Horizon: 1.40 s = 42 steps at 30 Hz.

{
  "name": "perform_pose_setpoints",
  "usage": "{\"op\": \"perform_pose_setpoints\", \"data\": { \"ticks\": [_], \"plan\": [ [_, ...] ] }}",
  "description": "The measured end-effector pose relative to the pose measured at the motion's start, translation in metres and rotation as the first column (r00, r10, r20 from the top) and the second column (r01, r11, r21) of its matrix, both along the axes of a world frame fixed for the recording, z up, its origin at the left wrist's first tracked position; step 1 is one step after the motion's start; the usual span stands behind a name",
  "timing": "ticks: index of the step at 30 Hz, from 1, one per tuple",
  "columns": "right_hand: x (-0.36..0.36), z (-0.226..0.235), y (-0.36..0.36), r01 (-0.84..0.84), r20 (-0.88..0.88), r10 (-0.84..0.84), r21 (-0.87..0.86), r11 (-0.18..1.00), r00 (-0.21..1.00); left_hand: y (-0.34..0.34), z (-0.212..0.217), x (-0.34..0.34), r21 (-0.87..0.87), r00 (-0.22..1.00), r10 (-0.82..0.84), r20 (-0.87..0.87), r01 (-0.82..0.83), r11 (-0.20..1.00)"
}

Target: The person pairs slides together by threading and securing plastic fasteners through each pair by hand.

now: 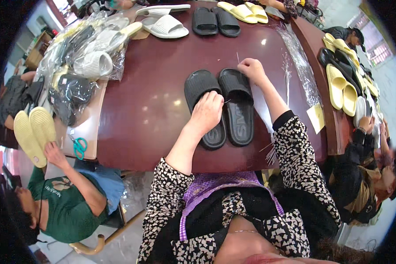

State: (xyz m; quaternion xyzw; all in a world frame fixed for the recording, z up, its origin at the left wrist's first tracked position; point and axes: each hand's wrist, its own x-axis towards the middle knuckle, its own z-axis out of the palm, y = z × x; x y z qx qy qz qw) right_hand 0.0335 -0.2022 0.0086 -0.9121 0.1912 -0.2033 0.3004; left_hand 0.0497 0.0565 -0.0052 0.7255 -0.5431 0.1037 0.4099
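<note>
Your left hand presses closed on the strap of the left black slide sandal, paired on the dark red table; your right hand pinches a thin clear tie. The sandals look light, soft and flexible; hold them by the strap.

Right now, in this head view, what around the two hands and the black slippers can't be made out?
- Left hand covers part of the left black slipper; what its fingertips pinch is hidden.
- Right hand holds something thin, too small to identify, by the right black slipper.
- Bagged slippers: glare on the plastic blurs their number.
</note>
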Motion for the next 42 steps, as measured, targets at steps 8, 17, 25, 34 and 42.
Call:
{"op": "perform_pose_setpoints", "data": {
  "ticks": [8, 17, 25, 34, 42],
  "plan": [
    [0.070, 0.028, 0.064, -0.410, -0.118, 0.458, 0.291, 0.864, 0.881, 0.002, 0.001, 0.002, 0.026, 1.000, -0.002, 0.019, 0.002, 1.000],
    [0.072, 0.028, 0.081, -0.300, -0.213, 0.427, 0.450, 0.841, 0.879, 0.006, 0.007, 0.001, -0.057, 0.999, -0.004, -0.040, 0.002, 0.998],
    [0.026, 0.035, 0.098, -0.425, 0.216, 0.371, 0.574, 0.700, 0.903, 0.033, 0.037, 0.021, -0.415, 0.861, 0.033, -0.508, -0.278, 0.867],
    [0.003, 0.027, 0.156, -0.446, 0.372, 0.275, 0.530, 0.721, 0.887, 0.024, 0.015, 0.035, -0.333, 0.628, -0.098, -0.772, -0.268, 0.904],
    [-0.002, 0.024, 0.150, -0.367, 0.382, 0.162, 0.561, 0.742, 0.910, 0.031, 0.020, 0.037, -0.182, 0.566, 0.041, -0.823, -0.331, 0.926]
  ]
}}
